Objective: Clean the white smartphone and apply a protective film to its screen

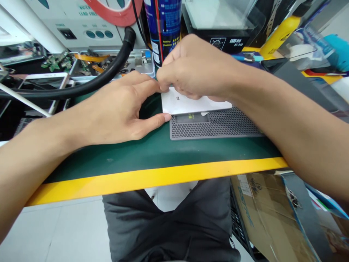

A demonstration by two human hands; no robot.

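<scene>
White panel (195, 106) lies directly ahead of a seated worker, its long axis running left to right, roughly in line with the yellow edge (163, 175) of the green surface (122, 160). Nearest to where I stand, below that edge and to the right, sits a cardboard carton (259, 214) with large blue lettering too partial to read. Just past the edge, a gray honeycomb mat (215, 129) supports the panel; green print in its recess is too small to make out. The left hand (128, 105) meets the panel's left end, thumb and forefinger spread to hold it between the near and far corners. The right hand (191, 69) is the closer over the panel's middle, curled tight above the far long edge; what its fingers grip, if anything, I cannot tell. Between the hands and the near edge shows a "MI" logo, turned sideways. Beyond, a blue can (170, 22) lists "Volatility" above rows of yellow stars, beside a black unit (226, 42) whose lettering is blurred. Farther left, behind a black hose (114, 67), a pale machine (73, 25) reads "LEAD FREE" above its power switch (67, 34).
</scene>
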